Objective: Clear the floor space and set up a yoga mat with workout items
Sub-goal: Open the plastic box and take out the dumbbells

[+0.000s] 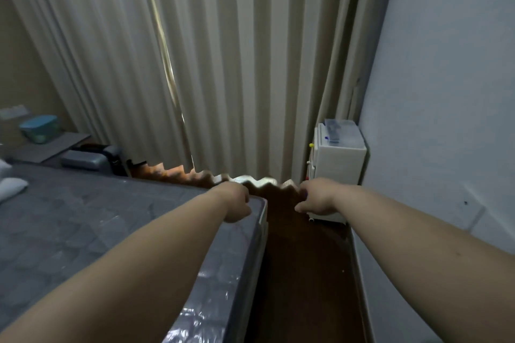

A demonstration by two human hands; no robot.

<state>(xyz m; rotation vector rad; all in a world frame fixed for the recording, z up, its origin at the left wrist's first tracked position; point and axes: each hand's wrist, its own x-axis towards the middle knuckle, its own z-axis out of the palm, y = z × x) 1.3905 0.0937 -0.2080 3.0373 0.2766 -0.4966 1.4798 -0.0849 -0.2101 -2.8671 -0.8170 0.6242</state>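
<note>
Both my bare arms stretch forward over a narrow strip of dark wooden floor (301, 273) between a bed and a wall. My left hand (237, 200) hovers above the far corner of the grey mattress (111, 231), its fingers loosely curled down, with nothing seen in it. My right hand (315, 198) hangs over the floor just in front of a small white drawer cabinet (337, 164), fingers loosely curled and holding nothing. No yoga mat or workout item is in view.
Long beige curtains (237, 78) hang to the floor straight ahead. A pale wall (446, 92) bounds the strip on the right. At far left are a teal box (40, 128) on a grey table (50, 147), a grey case (89, 160) and white pillows (11, 186).
</note>
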